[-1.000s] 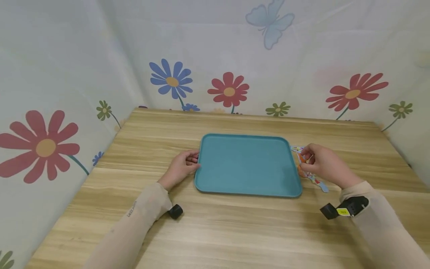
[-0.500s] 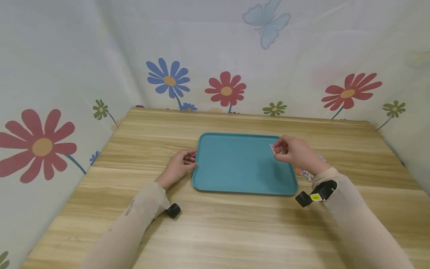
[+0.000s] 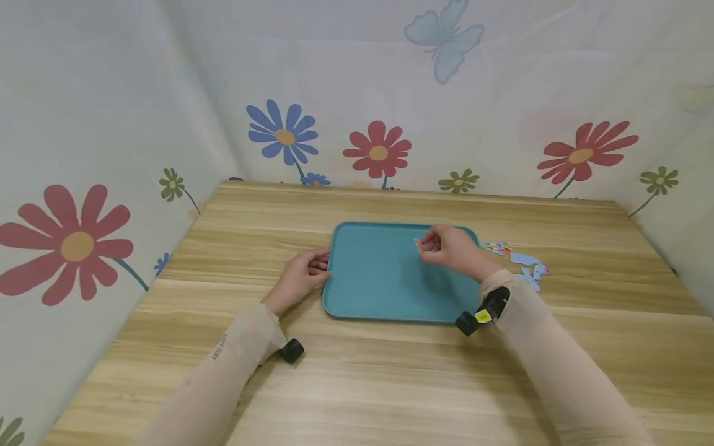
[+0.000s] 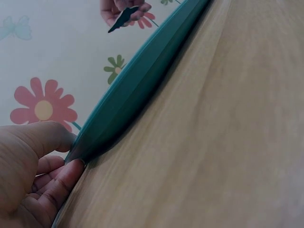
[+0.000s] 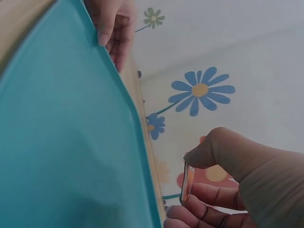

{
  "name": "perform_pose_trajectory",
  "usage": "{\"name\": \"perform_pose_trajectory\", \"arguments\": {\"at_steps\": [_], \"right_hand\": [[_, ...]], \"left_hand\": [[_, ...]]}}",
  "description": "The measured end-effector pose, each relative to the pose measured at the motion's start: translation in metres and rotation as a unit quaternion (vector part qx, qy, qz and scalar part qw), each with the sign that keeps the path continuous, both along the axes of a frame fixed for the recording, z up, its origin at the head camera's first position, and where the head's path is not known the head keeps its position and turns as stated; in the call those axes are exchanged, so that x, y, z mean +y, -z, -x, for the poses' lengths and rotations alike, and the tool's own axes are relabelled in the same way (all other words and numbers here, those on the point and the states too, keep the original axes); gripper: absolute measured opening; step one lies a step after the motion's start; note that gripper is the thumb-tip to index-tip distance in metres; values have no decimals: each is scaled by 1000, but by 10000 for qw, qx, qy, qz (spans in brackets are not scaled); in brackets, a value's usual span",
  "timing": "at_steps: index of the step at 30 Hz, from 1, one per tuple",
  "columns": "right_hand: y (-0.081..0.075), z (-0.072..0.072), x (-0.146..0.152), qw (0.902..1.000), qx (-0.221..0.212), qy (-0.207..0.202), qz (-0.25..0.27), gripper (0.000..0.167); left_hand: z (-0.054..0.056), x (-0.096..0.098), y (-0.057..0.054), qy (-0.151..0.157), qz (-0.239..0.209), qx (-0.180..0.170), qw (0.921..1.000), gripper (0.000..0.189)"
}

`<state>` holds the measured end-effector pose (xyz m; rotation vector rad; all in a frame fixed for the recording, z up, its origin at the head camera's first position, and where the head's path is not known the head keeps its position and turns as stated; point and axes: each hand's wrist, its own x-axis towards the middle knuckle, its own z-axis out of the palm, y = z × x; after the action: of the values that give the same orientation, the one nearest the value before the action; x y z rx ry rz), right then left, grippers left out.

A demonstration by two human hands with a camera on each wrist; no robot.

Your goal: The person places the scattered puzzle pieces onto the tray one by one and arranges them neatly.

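A teal rectangular tray (image 3: 385, 279) lies on the wooden table. At its left edge my left hand (image 3: 300, 279) grips the rim, with the thumb on top and the fingers against the side and underneath, as the left wrist view shows. Over the tray's right half, my right hand (image 3: 454, 251) pinches a small flat orange puzzle piece (image 3: 420, 246) between thumb and fingertips. The right wrist view shows that puzzle piece (image 5: 187, 183) nearly edge-on, above the tray surface. Its dark back (image 4: 122, 20) faces the left wrist camera.
Several flat puzzle pieces (image 3: 525, 259), light blue and multicoloured, lie just right of the tray, partly hidden by my right wrist. The wooden table (image 3: 357, 384) runs back to a white curtain (image 3: 334, 62) printed with flowers.
My right hand picked up the orange puzzle piece from the group beside the tray and moved left over the tray with it. My left hand stays at the rim.
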<state>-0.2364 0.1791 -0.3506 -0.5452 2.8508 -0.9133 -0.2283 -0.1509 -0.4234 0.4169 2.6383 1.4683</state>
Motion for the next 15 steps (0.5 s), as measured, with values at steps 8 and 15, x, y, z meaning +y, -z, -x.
{"name": "perform_pose_trajectory", "arguments": {"at_steps": [8,15], "right_hand": [[15,10,-25,9999,-140,41,69,27],[25,16,-46,9995,-202,66,229,27]], "left_hand": [[2,1,2,-33,-54,34,10000,49],[-1,1,1,-84,-68,-40,9999,50]]}}
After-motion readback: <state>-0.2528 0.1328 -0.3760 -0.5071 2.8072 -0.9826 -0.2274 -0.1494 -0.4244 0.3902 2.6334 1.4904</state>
